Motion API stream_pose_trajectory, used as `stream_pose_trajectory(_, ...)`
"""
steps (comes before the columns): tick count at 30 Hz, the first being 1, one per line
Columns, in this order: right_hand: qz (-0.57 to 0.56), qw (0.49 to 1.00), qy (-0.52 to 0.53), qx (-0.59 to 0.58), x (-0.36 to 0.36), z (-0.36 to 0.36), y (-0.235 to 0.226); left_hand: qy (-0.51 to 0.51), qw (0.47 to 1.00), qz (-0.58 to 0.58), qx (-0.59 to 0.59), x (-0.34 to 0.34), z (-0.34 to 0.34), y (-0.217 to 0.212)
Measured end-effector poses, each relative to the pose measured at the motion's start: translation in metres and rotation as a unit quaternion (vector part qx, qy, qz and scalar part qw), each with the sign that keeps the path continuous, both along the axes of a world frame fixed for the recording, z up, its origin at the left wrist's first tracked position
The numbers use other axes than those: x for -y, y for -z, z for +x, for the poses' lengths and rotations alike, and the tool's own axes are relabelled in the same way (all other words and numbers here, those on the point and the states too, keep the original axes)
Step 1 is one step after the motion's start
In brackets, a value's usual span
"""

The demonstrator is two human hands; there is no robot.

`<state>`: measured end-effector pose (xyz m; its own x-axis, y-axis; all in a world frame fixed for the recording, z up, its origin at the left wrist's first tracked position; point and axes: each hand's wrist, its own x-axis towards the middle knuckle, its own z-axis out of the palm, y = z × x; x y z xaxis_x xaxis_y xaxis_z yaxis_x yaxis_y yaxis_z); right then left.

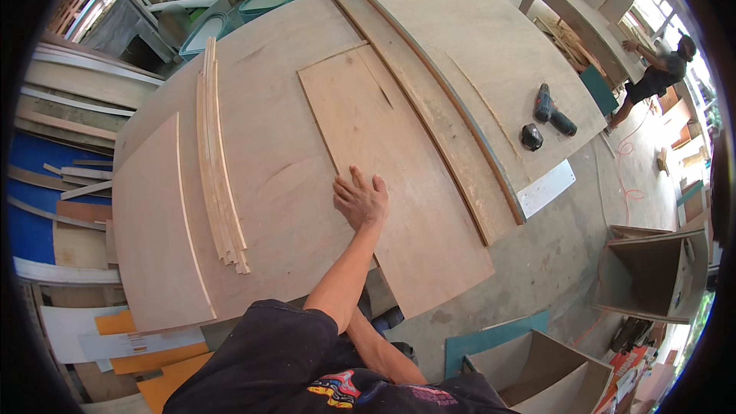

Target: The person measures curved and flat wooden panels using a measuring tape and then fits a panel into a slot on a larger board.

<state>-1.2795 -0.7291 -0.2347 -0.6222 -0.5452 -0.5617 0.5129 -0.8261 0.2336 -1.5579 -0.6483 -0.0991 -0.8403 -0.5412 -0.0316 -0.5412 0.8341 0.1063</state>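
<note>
A long, narrow plywood panel [418, 192] lies on a large plywood sheet [284, 192], its near end sticking out past the sheet's edge. My left hand [360, 198] rests palm down across the panel's left edge, fingers stretched and apart, grasping nothing. My right forearm crosses under the left one, and the hand at its end is hidden. To the panel's right runs a long board with raised wooden edge strips [429, 119]. Thin wooden strips [211, 161] lie bundled to the left, beside another plywood piece [157, 230].
A cordless drill [553, 111] and a black battery-like block [531, 136] sit on the sheet's right part. Open wooden boxes [529, 372] stand on the floor at lower right. Another person [663, 69] stands by a wooden table [586, 27] at far right. Stacked boards [77, 96] line the left.
</note>
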Motion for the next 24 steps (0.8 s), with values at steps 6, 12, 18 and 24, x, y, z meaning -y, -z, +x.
stream_pose_trajectory(6,-0.006,1.000,0.013,0.004,0.002,-0.003,-0.002,-0.002,1.000,0.001,0.002,0.001,0.000,-0.001)
stream_pose_trajectory(12,0.001,1.000,0.026,0.006,-0.001,-0.010,-0.002,0.006,1.000,-0.007,-0.006,0.000,-0.002,0.000)
stream_pose_trajectory(18,-0.001,1.000,0.027,0.013,0.002,-0.010,-0.004,-0.001,1.000,-0.013,0.003,-0.002,0.000,-0.002)
stream_pose_trajectory(24,0.010,0.999,0.034,0.018,0.000,-0.008,0.000,0.003,1.000,0.003,0.003,-0.001,0.000,-0.005)
